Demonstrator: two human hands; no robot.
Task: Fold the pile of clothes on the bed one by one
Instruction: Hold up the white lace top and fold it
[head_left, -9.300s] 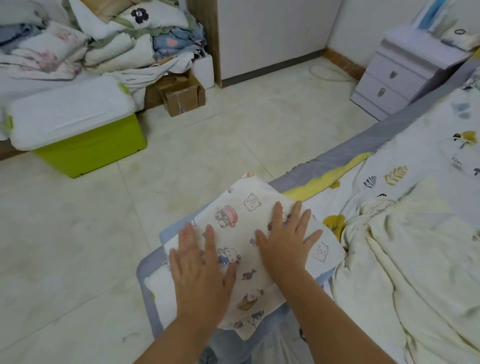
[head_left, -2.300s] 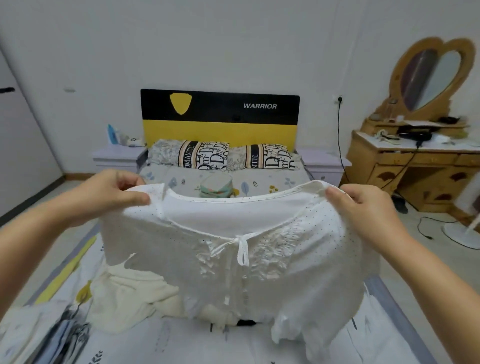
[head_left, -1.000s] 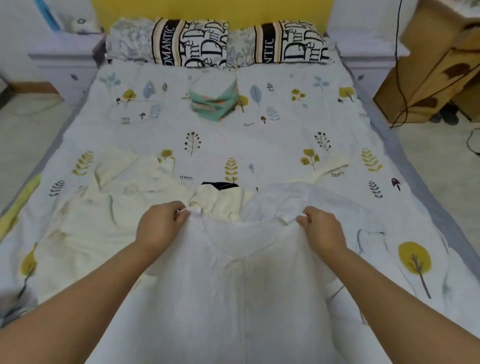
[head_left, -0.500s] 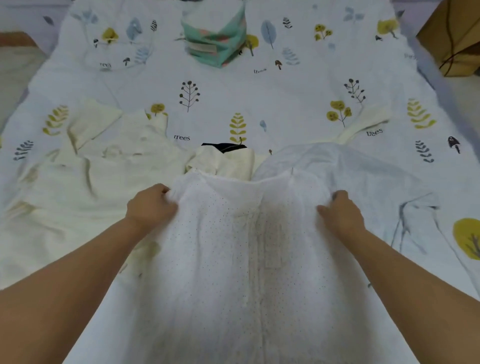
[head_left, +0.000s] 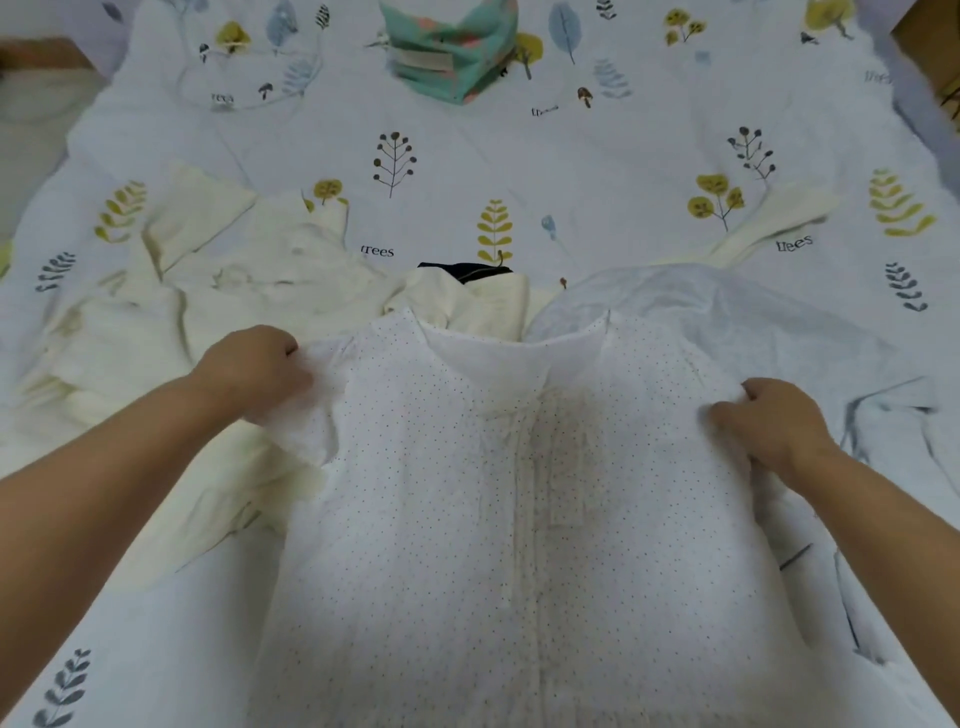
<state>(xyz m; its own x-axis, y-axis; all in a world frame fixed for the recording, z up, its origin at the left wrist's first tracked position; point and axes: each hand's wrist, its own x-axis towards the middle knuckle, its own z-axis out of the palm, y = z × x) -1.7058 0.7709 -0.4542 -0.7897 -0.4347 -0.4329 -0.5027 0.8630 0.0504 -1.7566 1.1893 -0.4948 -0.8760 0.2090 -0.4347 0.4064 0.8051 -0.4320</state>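
1. White dotted top (head_left: 519, 519) lies spread flat on the bed sheet (head_left: 597, 171), near edge of the bed, neckline pointing away from the person, back side up; a gathered placket shows faintly through the fabric down the middle.
2. Left hand (head_left: 254, 369): fingers curled, gripping the top's left sleeve near the shoulder. Fabric bunched under the fingers.
3. Right hand (head_left: 769, 421): fingers curled, gripping the top's right shoulder edge. Sleeve on that side mostly hidden by the hand and forearm.
4. Cream clothes (head_left: 171, 332) lie crumpled to the left, touching the top's left edge and running partly under it.
5. Folded cream piece (head_left: 483, 306) sits just past the neckline, with a dark garment (head_left: 462, 270) peeking out behind it.
6. Pale blue-white garment (head_left: 727, 322) lies spread at right, partly under the top's right shoulder.
7. Cream strip (head_left: 774, 218) sticks out further right; can't tell which garment it belongs to.
8. Teal folded stack (head_left: 452, 52) sits well apart, at the far middle of the sheet.
9. Sheet is white, printed with leaves, trees and the word "trees".
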